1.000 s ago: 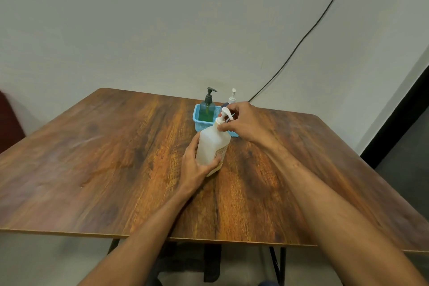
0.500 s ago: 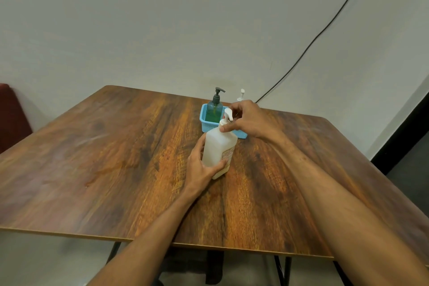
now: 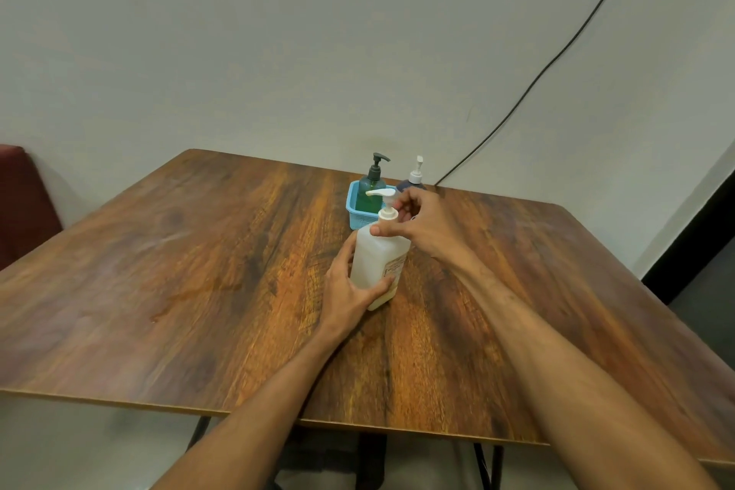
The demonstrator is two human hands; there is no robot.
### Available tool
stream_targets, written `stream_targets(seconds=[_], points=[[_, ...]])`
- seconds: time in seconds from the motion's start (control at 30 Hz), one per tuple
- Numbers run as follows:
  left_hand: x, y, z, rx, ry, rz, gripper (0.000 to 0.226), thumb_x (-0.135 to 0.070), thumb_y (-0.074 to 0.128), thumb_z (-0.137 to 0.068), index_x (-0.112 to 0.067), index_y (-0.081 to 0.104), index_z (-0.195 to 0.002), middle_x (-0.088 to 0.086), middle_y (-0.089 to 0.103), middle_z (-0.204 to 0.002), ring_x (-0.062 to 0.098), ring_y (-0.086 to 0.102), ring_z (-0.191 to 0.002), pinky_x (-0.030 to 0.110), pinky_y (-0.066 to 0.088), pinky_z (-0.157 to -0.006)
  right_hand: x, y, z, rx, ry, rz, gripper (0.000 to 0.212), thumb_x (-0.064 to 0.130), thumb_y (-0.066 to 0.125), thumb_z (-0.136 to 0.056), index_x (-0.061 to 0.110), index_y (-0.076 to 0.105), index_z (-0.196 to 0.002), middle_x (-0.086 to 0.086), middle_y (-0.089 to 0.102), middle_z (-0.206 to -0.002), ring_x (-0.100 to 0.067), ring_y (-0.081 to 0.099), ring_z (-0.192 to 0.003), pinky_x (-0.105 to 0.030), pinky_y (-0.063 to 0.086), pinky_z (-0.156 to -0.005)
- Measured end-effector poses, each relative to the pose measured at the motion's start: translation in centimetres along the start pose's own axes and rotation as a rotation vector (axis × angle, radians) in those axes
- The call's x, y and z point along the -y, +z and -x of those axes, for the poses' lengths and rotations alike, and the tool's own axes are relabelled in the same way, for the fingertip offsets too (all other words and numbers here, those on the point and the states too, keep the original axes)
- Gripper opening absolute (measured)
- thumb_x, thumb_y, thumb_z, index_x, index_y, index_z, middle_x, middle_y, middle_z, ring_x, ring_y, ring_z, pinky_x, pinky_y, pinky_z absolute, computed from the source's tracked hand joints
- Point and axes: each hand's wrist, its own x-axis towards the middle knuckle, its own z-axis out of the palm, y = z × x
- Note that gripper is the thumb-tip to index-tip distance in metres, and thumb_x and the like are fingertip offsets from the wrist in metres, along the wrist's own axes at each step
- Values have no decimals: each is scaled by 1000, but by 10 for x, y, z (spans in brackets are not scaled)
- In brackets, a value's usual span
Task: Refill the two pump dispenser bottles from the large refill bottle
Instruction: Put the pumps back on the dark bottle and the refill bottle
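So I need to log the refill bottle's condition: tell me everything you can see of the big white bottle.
The large white bottle is translucent plastic with squarish shoulders and a white pump head whose spout points left. A pale label with small, unreadable print sits on its right face. It stands upright on the wooden table, in front of the blue basket. The left hand wraps its lower body; the right hand grips the pump collar.

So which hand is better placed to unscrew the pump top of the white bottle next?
Right. The right hand already pinches the pump collar of the white bottle, while the left hand wraps its body, steadying it on the table.
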Motion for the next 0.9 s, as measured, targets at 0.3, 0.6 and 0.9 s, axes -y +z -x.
stream_targets(seconds=[0.3, 0.6, 0.9], points=[[-2, 0, 0, -1, 15, -18, 89, -31, 91, -73, -64, 34, -131, -33, 53, -125, -14, 53, -114, 6, 46, -86, 0, -3, -5, 75, -37, 15, 37, 7, 81, -79, 10, 72, -115, 3, 72, -107, -11, 67, -100, -35, 56, -92], [-2, -1, 0, 1, 20, -24, 88, -31, 91, -73, -62, 34, -131, -33, 52, -125, -14, 52, -115, 6, 46, -87, 5, -10, -5, 149, -66, -92, 35, 1, 73, -85, 12, 70, -118, 7, 72, -112, -6, 67, -106, -25, 54, -93], [-2, -1, -1, -4, 20, -31, 89, -35, 91, -73, -65, 32, -133, -28, 54, -128, -8, 54, -116, 10, 48, -90, -2, -8, -3, 51, -18, -98, 35, 8, 86, -72, 14, 72, -104, 2, 73, -100, -12, 69, -93, -33, 58, -87]])
